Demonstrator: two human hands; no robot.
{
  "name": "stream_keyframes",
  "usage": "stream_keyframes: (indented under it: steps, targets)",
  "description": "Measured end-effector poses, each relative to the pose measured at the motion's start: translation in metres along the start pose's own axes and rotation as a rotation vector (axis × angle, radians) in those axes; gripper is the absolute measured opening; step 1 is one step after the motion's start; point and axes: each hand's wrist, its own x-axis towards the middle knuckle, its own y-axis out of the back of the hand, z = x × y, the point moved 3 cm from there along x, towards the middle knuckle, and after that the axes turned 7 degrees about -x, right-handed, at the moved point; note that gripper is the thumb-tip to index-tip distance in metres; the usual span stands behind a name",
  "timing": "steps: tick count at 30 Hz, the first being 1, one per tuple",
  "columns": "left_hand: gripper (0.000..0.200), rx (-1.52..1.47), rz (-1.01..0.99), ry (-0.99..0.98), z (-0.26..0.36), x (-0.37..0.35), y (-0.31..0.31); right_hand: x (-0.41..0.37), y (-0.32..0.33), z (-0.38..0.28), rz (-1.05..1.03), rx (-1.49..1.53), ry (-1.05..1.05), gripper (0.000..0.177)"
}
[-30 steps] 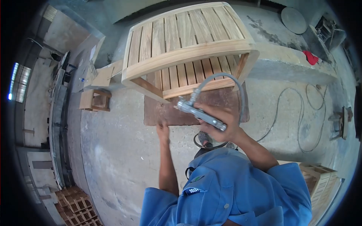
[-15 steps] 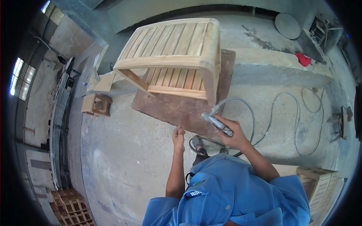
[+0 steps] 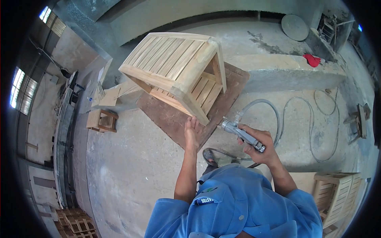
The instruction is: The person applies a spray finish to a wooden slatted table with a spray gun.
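Note:
A slatted wooden stool (image 3: pixel 166 57) with a lower shelf stands at an angle on a brown board (image 3: pixel 158 115). My left hand (image 3: pixel 191 131) is at the stool's nearest leg, fingers raised and apart; whether it touches the wood is hard to tell. In my right hand (image 3: pixel 260 144) is a metal spray gun (image 3: pixel 243 135), its nozzle pointing left toward the foot of that leg. A grey hose (image 3: pixel 278 115) runs from the gun and loops over the floor.
A small stool (image 3: pixel 102 120) stands on the floor at left. Behind the board runs a low concrete ledge (image 3: pixel 285 77) with a red cloth (image 3: pixel 312 60) on it. More slatted furniture (image 3: pixel 337 194) is at lower right, and wooden frames (image 3: pixel 77 222) are stacked at lower left.
The stool has turned, so one corner and leg now face me and its open end shows. My left hand has moved up to that leg; the spray gun has shifted right and slightly down.

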Motion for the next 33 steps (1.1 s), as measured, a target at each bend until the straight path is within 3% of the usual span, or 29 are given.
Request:
stream_keyframes:
  steps: [9,14,20,23,25,30,33]
  targets:
    - [0.078,-0.035,0.060,-0.084,0.019,-0.016,0.022,0.039,0.008,-0.031,-0.157,-0.145,0.226,0.065]
    - [0.081,-0.011,0.108,-0.116,0.029,-0.014,0.035,0.049,0.001,-0.044,-0.133,-0.207,0.385,0.066]
    - [0.081,0.051,0.161,-0.141,0.032,-0.012,0.055,0.044,-0.014,-0.032,-0.139,-0.180,0.421,0.067]
    - [0.079,0.046,0.254,-0.089,0.028,-0.024,0.077,0.022,-0.030,0.008,-0.194,-0.190,0.298,0.065]
    - [0.076,-0.037,0.443,-0.134,0.017,-0.038,0.108,0.001,-0.039,0.040,-0.229,-0.201,0.196,0.060]
    - [0.071,-0.101,0.706,-0.003,-0.029,-0.073,0.178,-0.047,-0.054,0.100,-0.332,-0.269,0.001,0.050]
    - [0.071,-0.096,0.695,0.068,-0.054,-0.081,0.191,-0.060,-0.059,0.111,-0.427,-0.366,-0.119,0.048]
